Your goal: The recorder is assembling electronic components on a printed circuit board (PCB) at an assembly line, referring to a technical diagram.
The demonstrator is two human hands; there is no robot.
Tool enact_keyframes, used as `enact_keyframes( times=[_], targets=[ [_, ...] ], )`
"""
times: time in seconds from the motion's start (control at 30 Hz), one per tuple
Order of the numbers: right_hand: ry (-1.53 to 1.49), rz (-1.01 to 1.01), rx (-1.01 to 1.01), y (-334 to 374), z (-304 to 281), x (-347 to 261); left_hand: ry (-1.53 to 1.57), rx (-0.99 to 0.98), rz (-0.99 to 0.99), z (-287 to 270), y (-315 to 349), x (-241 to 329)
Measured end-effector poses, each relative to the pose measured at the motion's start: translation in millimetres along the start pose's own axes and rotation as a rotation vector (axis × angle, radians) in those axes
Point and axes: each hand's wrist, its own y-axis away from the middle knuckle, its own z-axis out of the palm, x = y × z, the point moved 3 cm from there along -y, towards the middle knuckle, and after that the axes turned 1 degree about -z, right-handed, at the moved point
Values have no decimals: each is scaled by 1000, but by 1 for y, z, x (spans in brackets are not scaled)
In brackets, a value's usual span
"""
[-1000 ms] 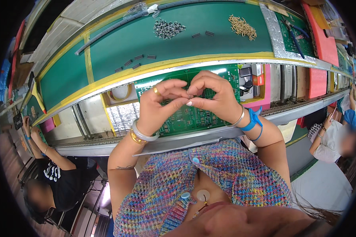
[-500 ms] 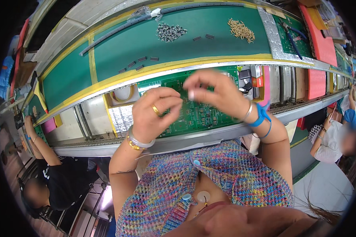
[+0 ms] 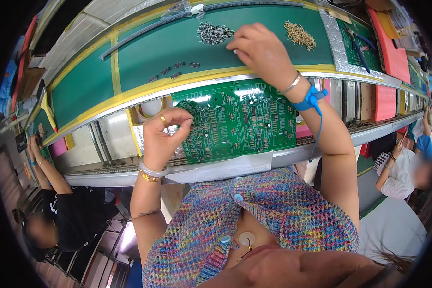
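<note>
A green circuit board [image 3: 235,139] with many small parts lies in front of me on the rail. My left hand [image 3: 163,137] is over its left edge, thumb and forefinger pinched together; what they hold, if anything, is too small to name. Beyond the board, my right hand [image 3: 266,53] reaches over the green mat [image 3: 144,62], fingers drawn together next to a pile of small silvery parts [image 3: 213,33]. Whatever is in those fingertips is hidden. Several black chips [image 3: 179,64] lie left of that hand. A pile of brass-coloured parts [image 3: 300,36] is to its right.
A long dark tube [image 3: 149,36] runs along the mat's far side. Blue-handled pliers [image 3: 358,50] rest on another green board at the right. A metal rail [image 3: 211,89] edges the mat. Co-workers sit at the left and right, one person's hands [image 3: 36,149] at the line.
My right hand has moved from above the board up to the mat near the silvery pile. My left hand has drawn left and slightly down, uncovering much of the board.
</note>
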Motion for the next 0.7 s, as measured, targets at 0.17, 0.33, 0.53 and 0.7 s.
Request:
enact_keyframes(
  times=[0.17,0.33,0.53,0.7],
  targets=[
    [88,-33,36,-1,5,10,42,-14,-19,-1,-4,-2],
    [211,-152,25,-4,4,3,41,-39,15,1,-3,-3],
    [-3,-24,27,4,-8,0,35,-23,-39,-4,0,-7],
    [-54,-138,-1,8,-2,1,47,-18,2,-2,0,-2]
  ],
)
